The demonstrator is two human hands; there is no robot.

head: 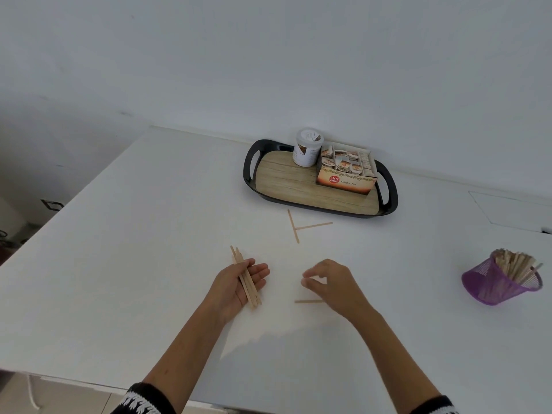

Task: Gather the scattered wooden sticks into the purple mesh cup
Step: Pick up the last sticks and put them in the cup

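On the white desk (134,264) the left hand (239,283) lay palm up near the middle, its fingers curled round a bundle of wooden sticks (245,277) that pointed toward the far edge. The right hand (331,283) hovered just beside it, fingers loosely bent with thumb and fingertips close together, holding nothing that could be made out; it was blurred. A single stick (307,301) lay flat on the desk right under that hand, partly hidden by it. Two more sticks (298,228) lay farther off, toward the far edge, touching in a T shape. The purple mesh cup (495,282) stood near the right edge, tilted in the wide view and packed with sticks. Against the far edge sat a black-rimmed tray (254,180) carrying a white jar (307,147) and a box of ginger tea (346,171).
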